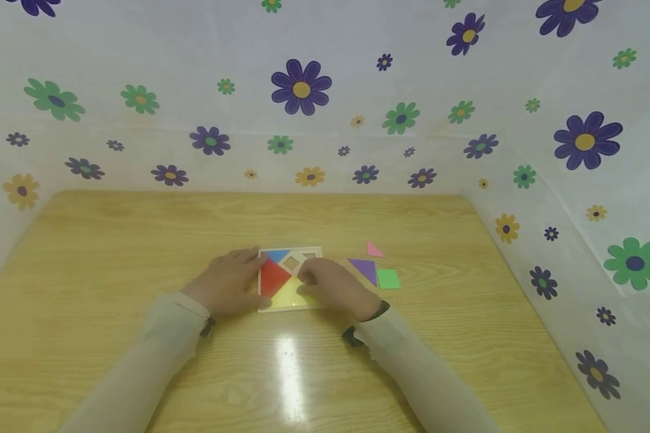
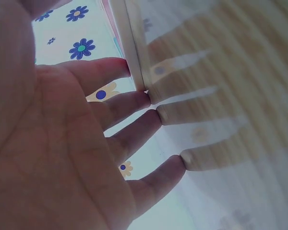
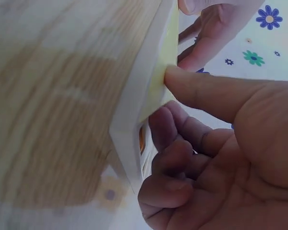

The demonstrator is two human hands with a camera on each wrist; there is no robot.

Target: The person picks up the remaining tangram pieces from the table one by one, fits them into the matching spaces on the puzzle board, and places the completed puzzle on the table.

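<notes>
A wooden tangram tray (image 1: 289, 310) lies on the table, with a blue triangle (image 1: 277, 255), a red triangle (image 1: 272, 278) and a yellow triangle (image 1: 287, 294) in it. My left hand (image 1: 230, 282) rests along the tray's left side, thumb at the near corner; in the left wrist view its fairly straight fingertips touch the tray edge and tabletop. My right hand (image 1: 336, 287) is over the tray's right part. In the right wrist view its thumb presses the yellow face and its curled fingers meet that piece's edge. The right hand hides part of the tray.
Right of the tray lie a pink triangle (image 1: 375, 250), a purple triangle (image 1: 365, 270) and a green square (image 1: 388, 279). The wood-grain table (image 1: 141, 228) is bordered by a white flowered cloth (image 1: 184, 60) at the back and sides.
</notes>
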